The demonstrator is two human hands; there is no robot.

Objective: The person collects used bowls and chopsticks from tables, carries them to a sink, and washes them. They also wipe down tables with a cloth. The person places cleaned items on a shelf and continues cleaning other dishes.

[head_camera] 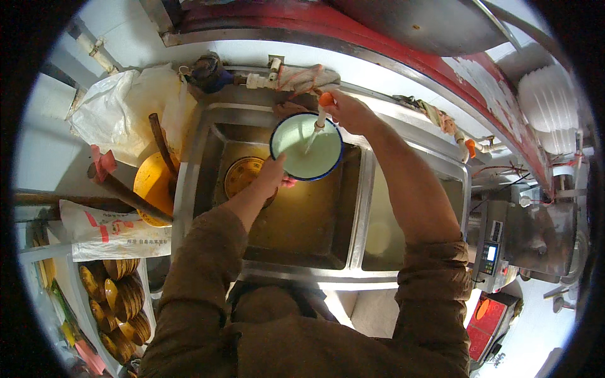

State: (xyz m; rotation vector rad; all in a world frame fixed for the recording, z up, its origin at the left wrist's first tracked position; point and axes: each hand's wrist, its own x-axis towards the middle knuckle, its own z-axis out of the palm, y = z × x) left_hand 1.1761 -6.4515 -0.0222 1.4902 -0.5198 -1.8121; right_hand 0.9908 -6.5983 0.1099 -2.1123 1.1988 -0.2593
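Note:
A pale enamel basin (286, 137) with a dark blue rim hangs over the left bowl of the steel double sink (354, 212). My left hand (273, 174) grips its near left edge, thumb over the rim, with the other fingers mostly hidden below. With my right hand (350, 112) I hold the orange handle (326, 99) of a white plastic tap (321, 119). Water runs from the spout into the basin, where some has gathered. Beneath, a patterned brown-yellow plate (236, 175) rests in the sink's murky water, partly hidden by my left forearm.
Left of the sink stand a yellow bucket (145, 182), wooden handles (127, 196) and plastic sacks (127, 104). A crate (147, 293) of stacked brown dishes is lower left. A second orange-handled tap (470, 148) and a scale with a lit display (491, 255) are right.

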